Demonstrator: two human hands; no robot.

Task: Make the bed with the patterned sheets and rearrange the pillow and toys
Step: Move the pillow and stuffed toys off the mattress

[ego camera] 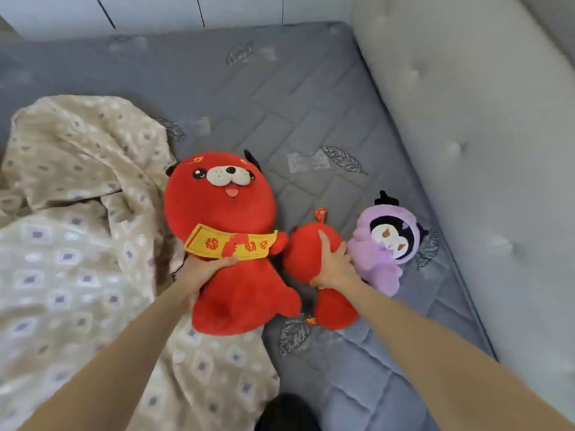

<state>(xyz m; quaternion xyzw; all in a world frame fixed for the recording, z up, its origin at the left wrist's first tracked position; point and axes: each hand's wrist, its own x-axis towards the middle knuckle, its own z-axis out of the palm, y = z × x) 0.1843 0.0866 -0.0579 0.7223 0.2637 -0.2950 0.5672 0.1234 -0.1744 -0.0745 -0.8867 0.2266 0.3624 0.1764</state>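
Observation:
A large red plush dog (224, 213) with a yellow banner lies face up on the grey quilted mattress (311, 98). My left hand (199, 272) grips its side just below the banner. A smaller red plush toy (303, 256) lies to its right, and my right hand (334, 265) grips it around the middle. Right beside that hand, a purple plush doll (382, 247) rests near the headboard. The beige patterned sheet (68, 231) lies crumpled on the left, partly under the big dog.
A light grey tufted headboard (485, 144) runs along the right side of the mattress. White cabinet doors (149, 10) stand behind the far edge of the bed. Something dark (286, 412) shows at the bottom edge, between my arms.

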